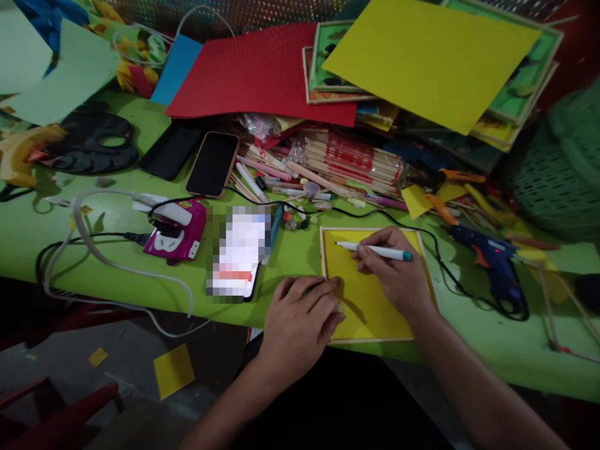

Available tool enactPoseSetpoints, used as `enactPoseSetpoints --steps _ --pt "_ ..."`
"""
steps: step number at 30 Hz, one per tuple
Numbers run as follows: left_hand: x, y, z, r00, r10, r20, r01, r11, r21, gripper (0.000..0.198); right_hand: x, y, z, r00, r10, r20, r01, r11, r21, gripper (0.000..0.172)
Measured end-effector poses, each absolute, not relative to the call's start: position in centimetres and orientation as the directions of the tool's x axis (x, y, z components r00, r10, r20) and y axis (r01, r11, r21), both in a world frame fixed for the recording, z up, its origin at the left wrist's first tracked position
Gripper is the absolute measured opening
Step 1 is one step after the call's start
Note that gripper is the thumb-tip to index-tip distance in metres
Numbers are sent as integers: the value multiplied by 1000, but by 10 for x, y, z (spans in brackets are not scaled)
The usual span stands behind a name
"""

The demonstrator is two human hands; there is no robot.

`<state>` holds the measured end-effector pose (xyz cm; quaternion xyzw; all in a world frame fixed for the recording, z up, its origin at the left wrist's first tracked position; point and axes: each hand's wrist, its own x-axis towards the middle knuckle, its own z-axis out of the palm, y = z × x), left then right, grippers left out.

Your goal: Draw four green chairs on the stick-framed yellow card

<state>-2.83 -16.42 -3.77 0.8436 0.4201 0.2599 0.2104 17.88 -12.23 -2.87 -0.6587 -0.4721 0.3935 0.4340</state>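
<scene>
A yellow square card with a pale wooden frame (363,306) lies at the near edge of the green table (37,231). My right hand (396,265) is closed on a white pen with a teal cap (375,250), its tip resting on the upper left of the card. My left hand (300,322) lies with fingers curled on the card's left edge, pressing it down. A phone with a lit screen (239,253) sits just left of my left hand.
A blue glue gun (490,259) with its black cord lies right of the card. Sticks in plastic (347,162), pencils, two dark phones (213,164), a pink charger (175,234), red (262,69) and yellow (431,56) sheets crowd the back. A green basket (557,169) stands far right.
</scene>
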Motion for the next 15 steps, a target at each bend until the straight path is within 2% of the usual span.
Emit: enactPoseSetpoints --steps 15 --pt "-29 -163 -34 508 819 269 600 -560 571 10 178 -123 -25 241 961 -136 241 -195 -951 28"
